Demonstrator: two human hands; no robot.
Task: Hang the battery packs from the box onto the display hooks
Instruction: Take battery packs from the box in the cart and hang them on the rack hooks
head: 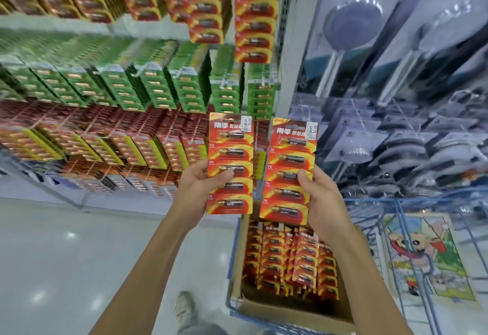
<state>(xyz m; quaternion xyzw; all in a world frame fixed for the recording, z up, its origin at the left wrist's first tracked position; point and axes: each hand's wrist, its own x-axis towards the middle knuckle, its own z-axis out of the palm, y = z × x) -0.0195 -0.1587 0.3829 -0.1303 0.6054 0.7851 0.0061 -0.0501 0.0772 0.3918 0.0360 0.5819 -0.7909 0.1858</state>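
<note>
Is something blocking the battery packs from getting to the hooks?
Nothing visible blocks them. The left hand holds one battery pack and the right hand a second pack, both above the box. Only open air lies between them and the hanging red packs higher up. The hooks themselves are too blurred to see.

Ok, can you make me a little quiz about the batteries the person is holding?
1. True or false: the left hand holds a green pack.
2. How many batteries show on the right pack, held by the right hand? A three, B five, C eight.
3. Fill in: the spare packs below the hands lie in a cardboard ___.
Key: 1 false, the left pack is red; 2 B; 3 box.
</note>
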